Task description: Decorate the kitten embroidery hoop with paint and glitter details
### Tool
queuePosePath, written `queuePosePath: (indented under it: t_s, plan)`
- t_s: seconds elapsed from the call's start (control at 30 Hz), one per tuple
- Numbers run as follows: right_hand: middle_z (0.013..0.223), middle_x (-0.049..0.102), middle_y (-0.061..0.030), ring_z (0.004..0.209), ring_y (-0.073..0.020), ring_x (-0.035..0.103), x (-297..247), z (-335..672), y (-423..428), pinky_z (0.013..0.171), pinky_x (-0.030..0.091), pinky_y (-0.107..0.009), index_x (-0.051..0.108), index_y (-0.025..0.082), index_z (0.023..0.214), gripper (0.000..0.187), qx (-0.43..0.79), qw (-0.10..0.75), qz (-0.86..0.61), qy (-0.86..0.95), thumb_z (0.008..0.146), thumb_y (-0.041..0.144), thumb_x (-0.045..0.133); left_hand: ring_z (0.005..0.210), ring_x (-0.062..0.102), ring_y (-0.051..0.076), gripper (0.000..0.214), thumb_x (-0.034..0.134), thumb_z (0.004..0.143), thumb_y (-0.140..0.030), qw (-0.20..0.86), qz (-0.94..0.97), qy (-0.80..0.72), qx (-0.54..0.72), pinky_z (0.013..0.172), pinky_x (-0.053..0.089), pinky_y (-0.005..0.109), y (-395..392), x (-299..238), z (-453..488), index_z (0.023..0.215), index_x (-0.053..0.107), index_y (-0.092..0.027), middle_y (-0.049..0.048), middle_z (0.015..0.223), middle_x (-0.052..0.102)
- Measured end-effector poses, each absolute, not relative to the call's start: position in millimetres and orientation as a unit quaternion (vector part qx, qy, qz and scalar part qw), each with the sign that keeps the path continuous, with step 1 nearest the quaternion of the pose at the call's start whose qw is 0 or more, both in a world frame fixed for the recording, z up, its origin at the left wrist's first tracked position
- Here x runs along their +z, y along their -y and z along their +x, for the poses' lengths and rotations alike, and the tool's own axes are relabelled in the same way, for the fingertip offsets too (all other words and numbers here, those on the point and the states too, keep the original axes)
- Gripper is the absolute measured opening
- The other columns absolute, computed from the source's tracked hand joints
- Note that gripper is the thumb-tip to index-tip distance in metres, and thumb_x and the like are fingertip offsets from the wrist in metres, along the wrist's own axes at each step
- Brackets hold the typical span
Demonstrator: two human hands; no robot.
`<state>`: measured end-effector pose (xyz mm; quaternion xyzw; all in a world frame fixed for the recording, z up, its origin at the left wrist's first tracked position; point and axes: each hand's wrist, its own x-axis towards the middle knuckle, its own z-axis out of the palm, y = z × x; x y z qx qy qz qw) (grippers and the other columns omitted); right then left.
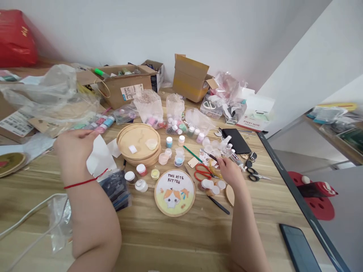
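My left hand (pixel 74 151) is raised over the left of the wooden table (pixel 170 238), fingers closed on a white sheet of paper (pixel 100 158); a red string circles that wrist. My right hand (pixel 230 170) rests among small clear bottles (pixel 227 145), pinching a thin dark-tipped stick, beside red scissors (pixel 202 172). Between the hands lies an embroidery hoop (pixel 175 192) reading "THE KITE KITTEN" with a cat picture. Small paint jars (pixel 141 170) and a stack of wooden hoops (pixel 138 143) sit just beyond it.
Cardboard boxes (pixel 124 85) and plastic bags (pixel 51 94) crowd the back and left. A black case (pixel 236 140), black scissors (pixel 253 174) and a glue tube lie right. A phone (pixel 299 247) sits at the near right edge. A clear bag (pixel 61 223) lies near left.
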<state>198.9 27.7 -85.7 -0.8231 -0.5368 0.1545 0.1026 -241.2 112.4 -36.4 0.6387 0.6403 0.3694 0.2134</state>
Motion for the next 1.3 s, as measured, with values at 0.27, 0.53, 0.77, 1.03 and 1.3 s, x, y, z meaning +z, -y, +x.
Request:
queuePosePath:
  t_s: [0.27, 0.53, 0.77, 1.03, 1.3]
  plan:
    - [0.107, 0.067, -0.0217, 0.109, -0.0374, 0.057, -98.2, 187.6, -28.4, 0.087, 0.04, -0.046, 0.067, 0.013, 0.097, 0.035, 0.108, 0.077, -0.838, 0.529, 0.094, 0.041, 0.046, 0.091, 0.062, 0.027, 0.065, 0.077, 0.059, -0.061, 0.232, 0.735, -0.616, 0.162, 0.072, 0.046, 0.034, -108.9, -28.4, -208.6, 0.113, 0.068, -0.026, 0.0027, 0.1, 0.069]
    - [0.094, 0.07, -0.0086, 0.085, -0.0242, 0.062, -51.5, 151.9, -1.2, 0.08, 0.047, -0.039, 0.068, 0.021, 0.089, 0.025, 0.172, 0.321, -0.719, 0.592, 0.087, 0.044, 0.059, 0.088, 0.066, 0.027, 0.054, 0.074, 0.055, -0.055, 0.293, 0.709, -0.631, 0.116, 0.073, 0.051, 0.034, -124.1, -42.6, -197.2, 0.094, 0.065, -0.019, 0.0049, 0.09, 0.072]
    - [0.097, 0.071, -0.0052, 0.075, -0.0174, 0.065, -62.1, 66.4, 13.2, 0.07, 0.052, -0.031, 0.068, 0.022, 0.097, 0.013, 0.322, 0.301, -0.57, 0.693, 0.086, 0.019, 0.062, 0.087, 0.068, 0.028, 0.045, 0.069, 0.057, -0.051, 0.286, 0.702, -0.639, 0.132, 0.078, 0.053, 0.036, -119.1, -31.9, -198.5, 0.093, 0.069, -0.023, 0.0047, 0.092, 0.075]
    - [0.132, 0.059, -0.0147, 0.112, -0.0275, 0.063, -87.8, 14.7, -10.0, 0.087, 0.053, -0.037, 0.053, 0.015, 0.13, 0.047, 0.234, 0.183, -0.621, 0.726, 0.083, 0.015, 0.063, 0.099, 0.068, 0.028, 0.045, 0.065, 0.07, -0.056, 0.291, 0.731, -0.602, 0.137, 0.086, 0.052, 0.035, -101.9, -20.3, -216.0, 0.105, 0.068, -0.027, 0.0023, 0.106, 0.074]
    - [0.114, 0.068, -0.0136, 0.099, -0.0264, 0.067, -106.0, 3.9, -21.7, 0.077, 0.052, -0.033, 0.062, 0.015, 0.112, 0.029, 0.219, 0.111, -0.63, 0.737, 0.084, 0.016, 0.062, 0.092, 0.068, 0.029, 0.036, 0.066, 0.07, -0.06, 0.315, 0.745, -0.572, 0.138, 0.084, 0.053, 0.04, -82.2, -1.3, -204.5, 0.096, 0.068, -0.035, -0.0018, 0.099, 0.076]
